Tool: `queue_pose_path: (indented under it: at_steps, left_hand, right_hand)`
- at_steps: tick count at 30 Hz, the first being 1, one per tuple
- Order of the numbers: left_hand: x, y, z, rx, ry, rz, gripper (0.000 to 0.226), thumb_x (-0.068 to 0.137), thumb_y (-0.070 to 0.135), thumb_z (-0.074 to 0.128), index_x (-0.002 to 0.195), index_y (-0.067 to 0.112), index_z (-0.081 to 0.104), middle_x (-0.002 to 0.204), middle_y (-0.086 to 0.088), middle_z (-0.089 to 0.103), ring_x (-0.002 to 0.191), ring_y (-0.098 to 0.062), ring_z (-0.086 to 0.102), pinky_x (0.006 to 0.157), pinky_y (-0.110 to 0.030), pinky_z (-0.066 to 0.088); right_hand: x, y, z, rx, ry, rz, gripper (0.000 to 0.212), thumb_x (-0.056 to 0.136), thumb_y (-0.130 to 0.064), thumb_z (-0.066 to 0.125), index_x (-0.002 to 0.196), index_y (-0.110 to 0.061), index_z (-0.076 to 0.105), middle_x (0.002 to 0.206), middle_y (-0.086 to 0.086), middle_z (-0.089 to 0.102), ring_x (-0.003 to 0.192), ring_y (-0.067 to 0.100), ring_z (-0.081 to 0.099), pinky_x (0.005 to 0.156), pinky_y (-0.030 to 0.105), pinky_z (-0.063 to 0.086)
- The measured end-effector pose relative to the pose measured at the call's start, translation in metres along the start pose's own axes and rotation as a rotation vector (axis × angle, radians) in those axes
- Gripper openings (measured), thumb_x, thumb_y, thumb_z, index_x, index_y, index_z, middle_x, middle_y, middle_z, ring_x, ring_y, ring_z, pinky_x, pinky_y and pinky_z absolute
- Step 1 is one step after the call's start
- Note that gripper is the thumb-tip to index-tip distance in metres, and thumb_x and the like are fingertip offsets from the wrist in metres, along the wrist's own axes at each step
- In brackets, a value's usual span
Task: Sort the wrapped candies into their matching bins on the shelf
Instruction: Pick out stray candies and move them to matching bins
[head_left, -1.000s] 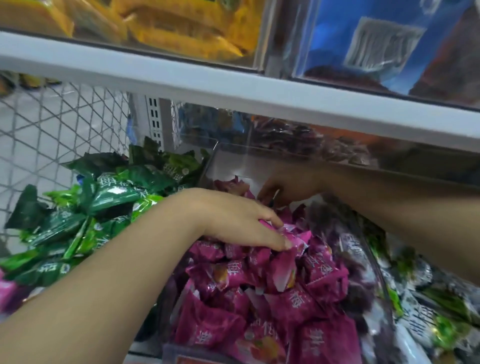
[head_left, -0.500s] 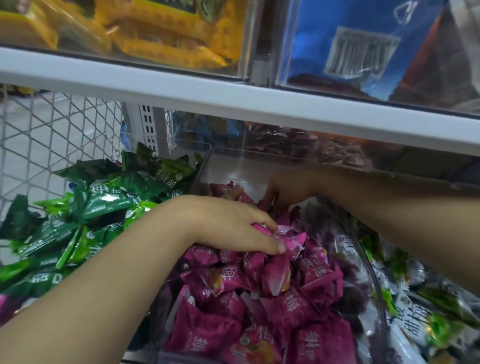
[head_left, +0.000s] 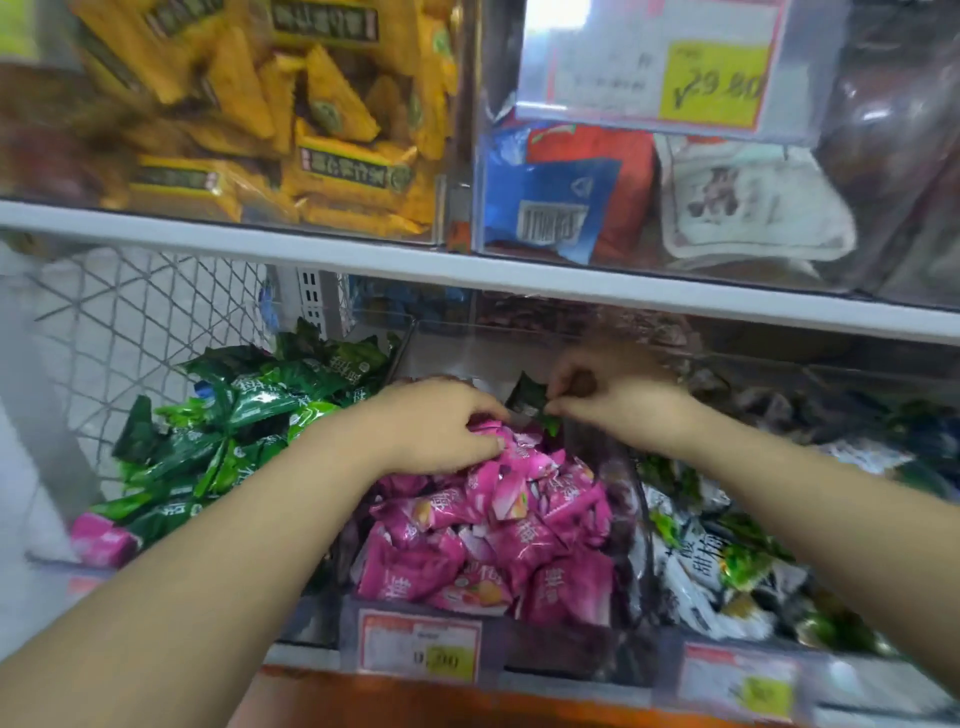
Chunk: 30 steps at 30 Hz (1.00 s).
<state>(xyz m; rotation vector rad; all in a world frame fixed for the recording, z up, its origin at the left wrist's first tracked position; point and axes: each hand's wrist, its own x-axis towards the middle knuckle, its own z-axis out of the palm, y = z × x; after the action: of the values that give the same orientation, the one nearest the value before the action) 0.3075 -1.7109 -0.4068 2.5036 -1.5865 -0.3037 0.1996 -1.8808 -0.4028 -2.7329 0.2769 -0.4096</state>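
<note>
A clear middle bin (head_left: 618, 660) holds a heap of pink wrapped candies (head_left: 498, 535). My left hand (head_left: 441, 426) lies on top of that heap, fingers curled round a few pink wrappers. My right hand (head_left: 618, 395) is at the back of the same bin and pinches a dark green wrapped candy (head_left: 530, 402) lifted above the pink pile. Green wrapped candies (head_left: 234, 431) fill the bin to the left. One pink candy (head_left: 101, 538) lies at the front left among the green ones.
The bin on the right holds white-and-green wrapped candies (head_left: 711, 561). A white shelf board (head_left: 467, 265) runs close above my hands, carrying bins of yellow packets (head_left: 291, 119) and blue bags (head_left: 545, 208). Price tags (head_left: 421, 647) hang on the bin fronts. A wire mesh panel (head_left: 130, 332) closes the left side.
My right hand has pulled a dark green candy up out of the back of the pink bin. My left hand stayed on the pink pile. The view has tilted upward.
</note>
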Motion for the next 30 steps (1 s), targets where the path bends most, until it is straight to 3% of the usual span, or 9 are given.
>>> queue_pose_path:
  at_steps: [4, 7, 10, 12, 15, 17, 21, 27, 30]
  left_hand:
    - [-0.046, -0.002, -0.008, -0.074, 0.145, -0.079, 0.040, 0.092, 0.039, 0.051, 0.132, 0.042, 0.048, 0.132, 0.014, 0.053, 0.115, -0.012, 0.053, 0.097, -0.029, 0.044]
    - [-0.082, -0.012, -0.008, -0.132, 0.273, -0.131, 0.038, 0.094, 0.032, 0.050, 0.131, 0.039, 0.050, 0.126, 0.015, 0.054, 0.105, -0.008, 0.053, 0.089, -0.027, 0.046]
    - [-0.111, -0.029, 0.003, -0.213, 0.437, -0.200, 0.034, 0.094, 0.028, 0.052, 0.127, 0.036, 0.055, 0.130, 0.015, 0.055, 0.115, -0.009, 0.053, 0.097, -0.034, 0.046]
    - [-0.126, -0.040, 0.011, -0.317, 0.561, -0.220, 0.031, 0.093, 0.022, 0.054, 0.121, 0.033, 0.060, 0.122, 0.016, 0.059, 0.111, -0.006, 0.055, 0.097, -0.034, 0.046]
    - [-0.143, -0.055, 0.018, -0.428, 0.732, -0.237, 0.030, 0.091, 0.013, 0.056, 0.114, 0.028, 0.066, 0.109, 0.019, 0.061, 0.106, -0.002, 0.056, 0.097, -0.026, 0.043]
    - [-0.150, -0.065, 0.018, -0.397, 0.806, -0.269, 0.029, 0.091, 0.013, 0.056, 0.114, 0.028, 0.066, 0.112, 0.017, 0.062, 0.109, -0.005, 0.055, 0.096, -0.026, 0.041]
    - [-0.150, -0.080, 0.025, -0.288, 0.747, -0.326, 0.032, 0.091, 0.022, 0.057, 0.121, 0.032, 0.061, 0.131, 0.009, 0.054, 0.125, -0.015, 0.044, 0.109, -0.045, 0.030]
    - [-0.138, -0.081, 0.031, -0.133, 0.536, -0.379, 0.047, 0.095, 0.043, 0.044, 0.141, 0.046, 0.032, 0.154, 0.015, 0.020, 0.145, -0.013, 0.007, 0.117, -0.051, 0.004]
    - [-0.136, -0.080, 0.029, -0.131, 0.523, -0.384, 0.048, 0.096, 0.044, 0.042, 0.142, 0.047, 0.028, 0.156, 0.015, 0.017, 0.145, -0.013, 0.003, 0.117, -0.054, 0.000]
  right_hand:
    - [-0.028, -0.020, -0.003, -0.012, 0.078, -0.060, 0.021, 0.085, -0.010, 0.064, 0.082, -0.027, 0.052, 0.071, -0.020, 0.050, 0.067, 0.003, 0.046, 0.063, 0.011, 0.034]
    - [-0.035, -0.046, -0.002, -0.004, 0.078, -0.150, 0.033, 0.083, -0.002, 0.061, 0.075, -0.032, 0.053, 0.077, -0.016, 0.058, 0.080, 0.010, 0.056, 0.076, 0.025, 0.041]
    - [-0.032, -0.075, 0.007, -0.015, 0.040, -0.253, 0.028, 0.081, 0.004, 0.062, 0.076, -0.023, 0.068, 0.086, -0.007, 0.058, 0.086, 0.013, 0.058, 0.079, 0.019, 0.037]
    - [-0.028, -0.096, 0.014, -0.012, 0.025, -0.275, 0.021, 0.082, 0.003, 0.062, 0.082, -0.015, 0.073, 0.090, -0.007, 0.054, 0.086, 0.010, 0.056, 0.079, 0.013, 0.034]
    - [-0.018, -0.119, 0.030, -0.002, 0.033, -0.302, 0.019, 0.085, 0.000, 0.061, 0.089, -0.014, 0.074, 0.093, -0.007, 0.052, 0.087, 0.010, 0.055, 0.082, 0.015, 0.037]
    - [-0.009, -0.130, 0.041, -0.008, 0.018, -0.298, 0.020, 0.088, -0.006, 0.059, 0.101, -0.015, 0.072, 0.104, -0.004, 0.052, 0.094, 0.012, 0.054, 0.088, 0.019, 0.039]
    - [0.018, -0.140, 0.060, -0.170, -0.023, -0.218, 0.039, 0.095, -0.020, 0.052, 0.133, -0.015, 0.052, 0.143, 0.006, 0.040, 0.129, 0.023, 0.042, 0.108, 0.030, 0.032]
    - [0.056, -0.151, 0.074, -0.128, -0.371, -0.152, 0.048, 0.102, -0.027, 0.033, 0.148, -0.015, 0.027, 0.156, 0.007, 0.020, 0.143, 0.018, 0.021, 0.110, 0.018, 0.015]
    - [0.060, -0.151, 0.068, -0.033, -0.376, -0.114, 0.046, 0.103, -0.027, 0.029, 0.149, -0.025, 0.024, 0.156, 0.001, 0.021, 0.142, 0.016, 0.023, 0.107, 0.018, 0.019]
